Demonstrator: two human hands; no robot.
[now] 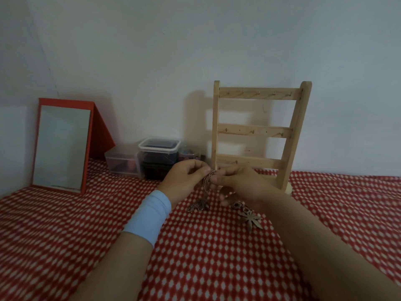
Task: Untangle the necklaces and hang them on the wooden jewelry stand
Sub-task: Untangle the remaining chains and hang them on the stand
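A bunch of tangled necklace chains hangs between my two hands just above the red patterned cloth. My left hand, with a pale blue wristband, pinches the chains at the top. My right hand pinches them from the other side. Pendants trail onto the cloth: a dark cluster below my left hand and a leaf-shaped pendant under my right wrist. The wooden jewelry stand stands upright behind my hands against the wall, its three rails of small hooks bare.
A red-framed mirror leans at the left. Clear plastic boxes and a small jar sit by the wall between mirror and stand. The red-and-white cloth covers the whole surface.
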